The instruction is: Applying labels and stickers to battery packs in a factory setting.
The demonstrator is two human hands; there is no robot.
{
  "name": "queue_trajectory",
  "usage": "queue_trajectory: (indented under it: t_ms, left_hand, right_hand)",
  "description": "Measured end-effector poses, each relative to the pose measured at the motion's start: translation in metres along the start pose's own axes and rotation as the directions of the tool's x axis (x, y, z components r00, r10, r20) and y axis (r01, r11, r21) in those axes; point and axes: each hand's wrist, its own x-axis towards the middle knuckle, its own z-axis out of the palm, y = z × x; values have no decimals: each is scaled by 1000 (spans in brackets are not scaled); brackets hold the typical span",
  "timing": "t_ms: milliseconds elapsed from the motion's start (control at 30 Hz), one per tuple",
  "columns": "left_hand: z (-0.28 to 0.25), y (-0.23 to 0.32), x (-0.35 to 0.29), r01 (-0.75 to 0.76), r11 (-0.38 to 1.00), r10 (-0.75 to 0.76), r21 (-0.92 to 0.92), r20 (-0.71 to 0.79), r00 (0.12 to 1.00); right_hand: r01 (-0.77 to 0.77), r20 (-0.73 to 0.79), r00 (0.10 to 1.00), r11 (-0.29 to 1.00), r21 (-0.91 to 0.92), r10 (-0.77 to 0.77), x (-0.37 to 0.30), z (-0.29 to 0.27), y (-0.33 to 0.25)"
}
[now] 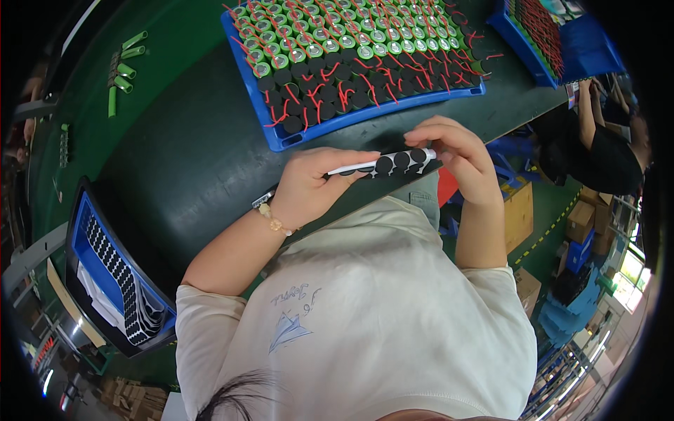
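Observation:
My left hand [312,184] is closed on one end of a narrow white backing strip with round black stickers [383,165]. The strip stretches to the right in front of my body. At its other end my right hand [460,156] is closed, with bent fingers and the thumb against the strip's tip. Just beyond my hands lies a blue tray [379,107] packed with green cylindrical battery cells [330,45] with red wires. Black round pads cover the tops of the cells in the nearer rows; bare metal tops show in the farther rows.
Left of me a black-rimmed bin with a blue inside [86,219] holds more sticker strips [116,270]. Loose green cells [125,70] lie at the far left. Another blue tray of wired cells [530,45] stands far right. A person in black [607,158] is beyond the right edge.

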Motion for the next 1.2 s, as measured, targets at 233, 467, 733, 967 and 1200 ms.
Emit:
queue_trajectory:
  t_ms: [233, 467, 733, 967, 1200]
  left_hand:
    - [4, 1, 4, 9, 1000, -8, 11, -14, 1000]
    - [2, -3, 4, -19, 997, 19, 70, -4, 1000]
    - [1, 0, 4, 114, 993, -115, 44, 41, 992]
    - [0, -2, 5, 108, 994, -109, 25, 39, 993]
    - [-2, -3, 1, 96, 995, -98, 38, 38, 994]
  right_hand:
    - [157, 152, 985, 807, -570, -84, 17, 3, -26]
    - [-31, 170, 976, 863, -504, 134, 24, 0, -28]
    - [494, 119, 863, 870, 3, -491, 55, -32, -50]
    - [22, -71, 996, 934, -357, -51, 127, -8, -22]
    - [-56, 1, 998, 919, -390, 62, 133, -1, -17]
